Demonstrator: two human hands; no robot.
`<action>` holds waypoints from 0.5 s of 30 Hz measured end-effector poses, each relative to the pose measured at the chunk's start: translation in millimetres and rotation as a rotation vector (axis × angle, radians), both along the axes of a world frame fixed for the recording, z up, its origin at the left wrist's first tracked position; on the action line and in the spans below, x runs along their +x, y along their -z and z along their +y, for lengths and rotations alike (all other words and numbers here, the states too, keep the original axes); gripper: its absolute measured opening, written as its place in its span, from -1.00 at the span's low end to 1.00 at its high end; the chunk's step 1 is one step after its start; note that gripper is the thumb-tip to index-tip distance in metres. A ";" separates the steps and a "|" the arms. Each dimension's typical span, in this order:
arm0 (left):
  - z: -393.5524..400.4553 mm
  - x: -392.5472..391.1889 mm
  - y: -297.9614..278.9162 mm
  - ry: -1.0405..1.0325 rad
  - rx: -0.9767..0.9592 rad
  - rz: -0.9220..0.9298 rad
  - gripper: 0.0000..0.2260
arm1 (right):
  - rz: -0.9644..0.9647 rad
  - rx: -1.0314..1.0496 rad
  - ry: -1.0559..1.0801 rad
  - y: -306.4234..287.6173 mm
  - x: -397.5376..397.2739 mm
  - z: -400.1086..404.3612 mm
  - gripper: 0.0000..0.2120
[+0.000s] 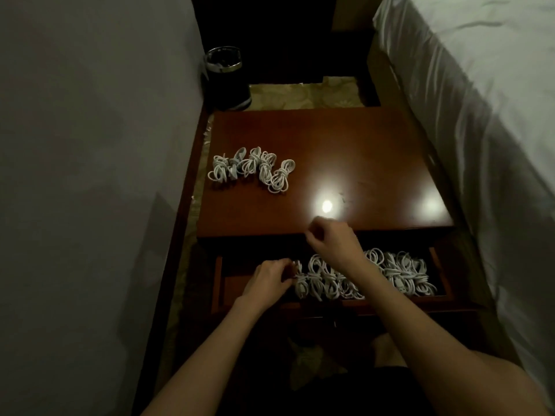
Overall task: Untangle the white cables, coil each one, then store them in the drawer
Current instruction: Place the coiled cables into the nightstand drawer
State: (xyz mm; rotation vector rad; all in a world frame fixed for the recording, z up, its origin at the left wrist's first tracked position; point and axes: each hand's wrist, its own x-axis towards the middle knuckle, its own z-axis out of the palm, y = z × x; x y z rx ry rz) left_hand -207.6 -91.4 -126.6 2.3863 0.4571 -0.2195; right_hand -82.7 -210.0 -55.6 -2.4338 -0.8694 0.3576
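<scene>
Drawer (440, 267) pulled open below the reddish wooden bench (345, 151), and it's packed with coiled white cables (399, 273) across its right and middle. Left hand (268, 279) sits at the left end of that row, fingers curled at a coil. Right hand (332, 238) hovers above the drawer's back edge, fingers bent; whether it pinches anything is unclear. Five bundled cables (252, 168) wait on the bench's left side. A dark bin (226, 79) stands beyond, bed (480, 85) on the right.
</scene>
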 end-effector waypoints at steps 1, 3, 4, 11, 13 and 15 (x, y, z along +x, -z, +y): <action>0.6 0.2 -0.3 0.009 -0.017 0.005 -0.78 | -0.002 0.058 0.015 -7.4 7.5 11.5 -0.87; 4.0 1.6 -4.0 0.052 -0.035 0.025 -0.79 | 0.008 0.133 0.034 -18.7 23.6 35.5 -0.87; 7.1 2.4 -8.6 0.085 -0.016 0.040 -0.76 | 0.014 0.152 0.038 -22.0 31.2 47.3 -0.85; 69.4 30.9 -69.4 0.030 -0.019 -0.062 -0.81 | 0.041 0.012 -0.048 -5.2 64.6 101.5 -0.65; 87.1 47.6 -89.5 -0.040 0.003 -0.115 -0.81 | 0.042 0.000 -0.070 1.5 67.3 106.2 -0.70; 100.7 67.2 -100.6 -0.132 0.055 -0.196 -0.75 | 0.039 0.040 -0.022 4.3 68.5 106.7 -0.76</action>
